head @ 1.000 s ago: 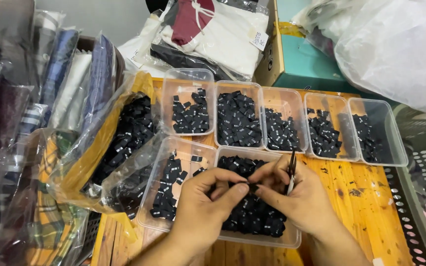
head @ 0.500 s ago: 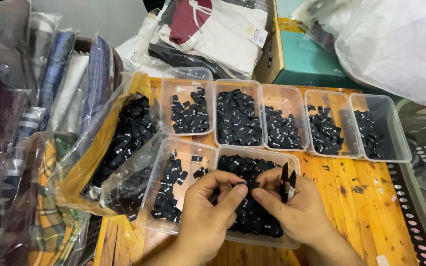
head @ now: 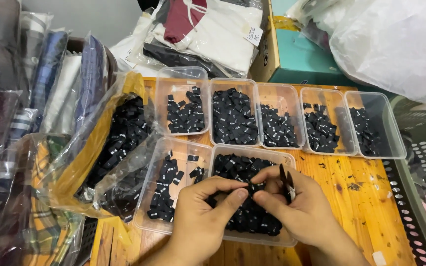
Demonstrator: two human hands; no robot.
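grip: left hand (head: 200, 216) and right hand (head: 299, 209) both pinch one small black label (head: 249, 189), thumb and forefinger tips meeting from either side
extra: right hand also has little black snips (head: 287, 181) tucked in, blades pointing up and away
where it sits: label hangs just above the near tub (head: 252, 240), dead centre between the hands, so neither's closer
beside: half-full tub (head: 161, 224) to the left
further back: row of five tubs (head: 181, 79), bag of labels (head: 119, 138) far left

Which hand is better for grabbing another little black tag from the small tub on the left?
Probably the left hand. It sits right beside that tub, and its grip holds only the small tag pinched with the right hand, which is farther off and also carries black snips.
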